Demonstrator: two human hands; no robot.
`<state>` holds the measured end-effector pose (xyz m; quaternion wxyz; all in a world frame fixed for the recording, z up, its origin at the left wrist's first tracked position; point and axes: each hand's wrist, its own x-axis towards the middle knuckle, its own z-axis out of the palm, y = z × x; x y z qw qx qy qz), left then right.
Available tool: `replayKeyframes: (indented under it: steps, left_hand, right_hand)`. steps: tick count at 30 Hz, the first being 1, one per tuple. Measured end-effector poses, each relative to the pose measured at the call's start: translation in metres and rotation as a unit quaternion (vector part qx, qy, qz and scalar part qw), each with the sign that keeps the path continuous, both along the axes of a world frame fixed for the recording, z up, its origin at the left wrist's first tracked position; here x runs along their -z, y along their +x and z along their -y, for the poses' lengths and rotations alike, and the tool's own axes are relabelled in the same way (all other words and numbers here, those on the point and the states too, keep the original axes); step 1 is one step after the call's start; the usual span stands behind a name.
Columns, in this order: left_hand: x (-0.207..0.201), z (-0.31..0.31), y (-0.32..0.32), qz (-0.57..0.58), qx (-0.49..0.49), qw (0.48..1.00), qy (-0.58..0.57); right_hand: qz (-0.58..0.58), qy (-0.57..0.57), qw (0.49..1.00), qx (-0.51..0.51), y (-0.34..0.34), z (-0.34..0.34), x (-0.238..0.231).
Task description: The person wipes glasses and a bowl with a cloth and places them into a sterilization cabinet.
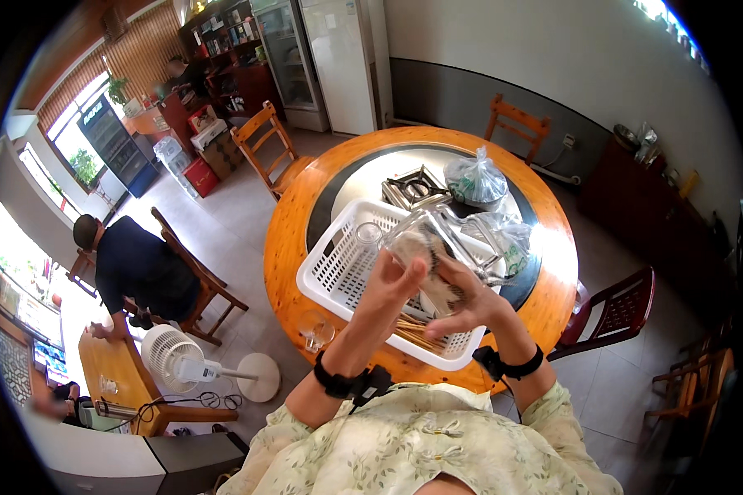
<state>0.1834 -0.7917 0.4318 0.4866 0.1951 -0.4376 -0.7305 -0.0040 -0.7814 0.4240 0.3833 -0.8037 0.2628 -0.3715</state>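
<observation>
My left hand (395, 285) and my right hand (472, 299) are raised over a white plastic basket (326, 282), fingers closed around opposite sides of a pale, grey-brown cloth-like bundle (425, 266). Motion blurs the bundle, and my fingers cover part of it. Just beyond it shows clear glassware (446, 221); whether my hands touch that, I cannot tell. Inside the basket a clear drinking glass (369, 234) stands at the far left, and wooden chopsticks (417, 332) lie at the near side. On the table's left edge, outside the basket, is a glass mug (315, 332).
The round wooden table (285, 239) bears a gas stove (417, 188) and plastic-bagged dishes (476, 177). Chairs stand around it, including a dark red one (615, 309). A white fan (173, 359) is at the left, near a seated person (144, 264) in dark clothing.
</observation>
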Motion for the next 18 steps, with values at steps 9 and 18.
replayKeyframes:
  steps: [9,18]
  left_hand:
    - [-0.011,0.022,0.014,-0.065,0.078,0.979,-0.175]
    - [0.010,0.014,0.026,-0.062,0.090,0.991,-0.077]
  right_hand:
    - [0.630,0.338,0.678,-0.170,0.029,-0.025,0.031]
    - [0.363,0.183,0.905,-0.121,0.032,-0.033,-0.011]
